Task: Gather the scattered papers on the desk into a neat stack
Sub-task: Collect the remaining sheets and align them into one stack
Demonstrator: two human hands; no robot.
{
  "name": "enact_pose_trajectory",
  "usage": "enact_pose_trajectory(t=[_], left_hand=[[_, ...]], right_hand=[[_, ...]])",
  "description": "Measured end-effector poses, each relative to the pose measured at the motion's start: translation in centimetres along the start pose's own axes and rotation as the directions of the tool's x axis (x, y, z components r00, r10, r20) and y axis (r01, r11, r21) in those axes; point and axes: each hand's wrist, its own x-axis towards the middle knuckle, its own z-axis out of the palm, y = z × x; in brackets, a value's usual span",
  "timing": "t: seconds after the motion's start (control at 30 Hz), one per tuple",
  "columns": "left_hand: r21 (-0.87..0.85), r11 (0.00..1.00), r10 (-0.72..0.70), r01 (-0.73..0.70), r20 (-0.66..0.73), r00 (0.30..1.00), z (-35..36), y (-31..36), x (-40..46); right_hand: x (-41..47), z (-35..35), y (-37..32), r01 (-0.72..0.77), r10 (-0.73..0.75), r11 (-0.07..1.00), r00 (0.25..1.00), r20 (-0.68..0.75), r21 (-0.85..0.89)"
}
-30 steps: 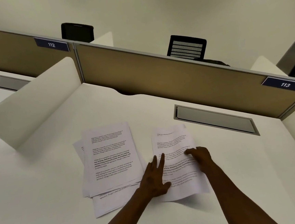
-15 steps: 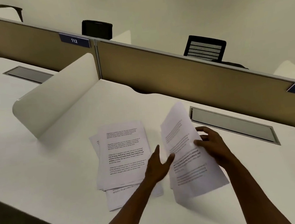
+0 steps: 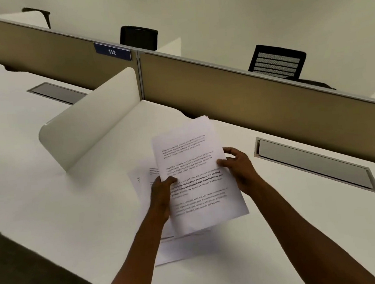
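White desk (image 3: 50, 187), tan divider (image 3: 269, 103) behind. My left hand (image 3: 161, 196) and right hand (image 3: 239, 171) each pinch a side edge of the raised papers (image 3: 195, 163), above the loose sheets (image 3: 144, 181) on the desk. Light, floppy, slippery; best gripped at both edges.

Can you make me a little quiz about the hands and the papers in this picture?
1. True or false: both hands hold the printed sheets by their side edges.
2. Which number is on the blue sign on the divider? A) 112 B) 250 C) 7
3. Fill in: more papers lie flat on the white ____ under the held sheets.

Key: 1. True: the left hand grips the left edge and the right hand grips the right edge. 2. A. 3. desk.
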Motion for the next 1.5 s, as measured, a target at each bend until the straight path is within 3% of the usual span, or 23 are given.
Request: enact_pose_trajectory(t=[0.07, 0.2, 0.27, 0.33, 0.4, 0.5, 0.6, 0.83, 1.0, 1.17, 1.3, 1.4, 1.5], left_hand=[[0.217, 0.974, 0.092, -0.064, -0.123, 0.988, -1.6, 0.8, 0.6], [0.539, 0.840, 0.189, -0.063, -0.181, 0.965, -4.0, 0.8, 1.6], [0.745, 0.664, 0.181, 0.061, -0.239, 0.954, -4.6, 0.1, 2.1], [0.897, 0.393, 0.170, 0.202, -0.286, 0.943, -5.0, -0.6, 2.2], [0.928, 0.304, 0.182, 0.217, -0.280, 0.943, -5.2, -1.2, 2.0], [0.915, 0.358, 0.194, 0.184, -0.266, 0.944, -5.0, -1.8, 2.1], [0.865, 0.467, 0.195, 0.184, -0.304, 0.933, -4.4, -1.7, 2.2], [0.646, 0.740, 0.139, 0.189, -0.421, 0.897, -4.0, -1.0, 2.5], [0.372, 0.917, 0.045, 0.143, -0.454, 0.890, -3.6, 0.0, 2.6], [0.045, 0.976, -0.176, 0.213, -0.416, 0.892, -4.9, 0.9, 3.4], [0.167, 0.950, -0.183, 0.266, -0.393, 0.901, -5.7, 0.9, 3.3], [0.491, 0.840, 0.000, 0.231, -0.427, 0.904, -5.7, 0.4, 2.5], [0.515, 0.845, 0.071, 0.142, -0.373, 0.925, -5.8, -0.5, 1.8]], right_hand=[[1.4, 1.9, 1.6, -0.070, 0.069, 0.997, 0.996, -0.057, -0.028], [3.3, 4.9, 5.4, -0.165, 0.159, 0.982, 0.984, -0.077, -0.091], [3.7, 5.9, 7.2, -0.201, 0.188, 0.963, 0.978, -0.087, -0.180], [3.8, 6.6, 8.7, -0.224, 0.198, 0.930, 0.973, -0.116, -0.291], [4.0, 7.1, 10.0, -0.209, 0.149, 0.848, 0.976, -0.160, -0.487], [4.0, 7.7, 11.2, -0.189, 0.069, 0.629, 0.980, -0.188, -0.754], [4.0, 7.8, 11.6, -0.153, 0.039, 0.563, 0.987, -0.159, -0.812], [4.2, 7.6, 11.4, -0.095, 0.010, 0.599, 0.994, -0.111, -0.795], [4.4, 6.5, 11.3, -0.146, 0.021, 0.634, 0.985, -0.172, -0.759], [4.8, 6.0, 11.6, -0.249, 0.112, 0.778, 0.958, -0.264, -0.576], [5.0, 5.4, 12.0, -0.293, 0.177, 0.828, 0.945, -0.273, -0.479], [4.9, 5.4, 11.9, -0.291, 0.185, 0.835, 0.948, -0.260, -0.468], [4.4, 5.7, 11.9, -0.271, 0.142, 0.812, 0.951, -0.274, -0.518]])
